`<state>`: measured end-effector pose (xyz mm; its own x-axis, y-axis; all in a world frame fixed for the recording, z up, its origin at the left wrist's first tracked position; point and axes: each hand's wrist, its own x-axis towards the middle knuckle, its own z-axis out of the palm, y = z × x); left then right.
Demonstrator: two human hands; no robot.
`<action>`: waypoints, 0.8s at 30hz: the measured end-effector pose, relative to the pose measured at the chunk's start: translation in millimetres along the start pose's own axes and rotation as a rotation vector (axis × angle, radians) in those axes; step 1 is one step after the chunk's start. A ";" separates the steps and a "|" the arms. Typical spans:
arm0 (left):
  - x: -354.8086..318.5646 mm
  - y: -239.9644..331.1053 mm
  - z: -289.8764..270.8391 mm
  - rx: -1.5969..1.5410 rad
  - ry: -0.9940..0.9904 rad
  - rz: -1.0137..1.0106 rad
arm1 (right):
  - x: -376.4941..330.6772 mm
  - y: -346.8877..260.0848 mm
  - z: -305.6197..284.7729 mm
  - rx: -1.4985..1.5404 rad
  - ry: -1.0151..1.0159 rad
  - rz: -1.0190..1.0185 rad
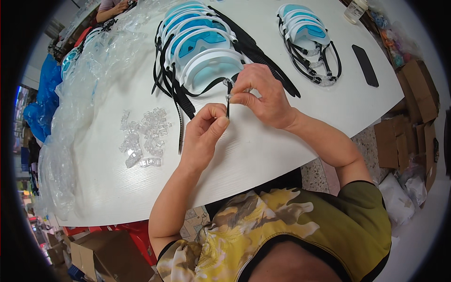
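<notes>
My left hand (206, 134) pinches the lower end of a black strap (228, 111) between thumb and forefinger. Just above it, my right hand (265, 96) grips a small clear plastic buckle (229, 83) through which the strap seems to run. This strap leads toward the nearest pair of white swim goggles (213, 70), which has light blue lenses. Behind that pair, several more goggles (190, 35) stand in a row, their black straps (270, 66) spread to both sides. Left of my left hand lies a loose pile of clear plastic buckles (148, 131).
More goggles (307, 35) with looped straps lie at the far right of the white table (108, 188), near a flat black object (365, 66) and a bottle (355, 10). Clear plastic sheeting (70, 136) covers the left edge. Another person's arm (110, 11) shows far left; cardboard boxes (418, 91) stand at right.
</notes>
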<state>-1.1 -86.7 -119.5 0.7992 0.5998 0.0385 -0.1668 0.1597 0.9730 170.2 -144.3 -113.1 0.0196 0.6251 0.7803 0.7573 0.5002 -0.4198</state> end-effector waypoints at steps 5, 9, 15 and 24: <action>6.2 4.3 4.7 0.520 0.137 0.414 | -2.9 -5.7 5.4 0.004 0.034 -0.033; 4.7 9.0 7.5 0.913 0.198 0.329 | -4.6 -8.5 7.8 -0.025 0.036 -0.086; 7.2 18.7 -3.6 1.111 0.024 0.476 | -5.1 -9.9 9.2 -0.047 -0.026 -0.081; -0.7 18.1 -6.1 0.848 -0.119 0.117 | -9.7 -7.5 9.7 -0.076 -0.232 -0.122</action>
<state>-8.2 -79.4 -103.4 0.8671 0.4819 0.1264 0.1974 -0.5653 0.8009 158.0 -148.3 -122.0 -0.2180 0.6878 0.6924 0.7920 0.5392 -0.2863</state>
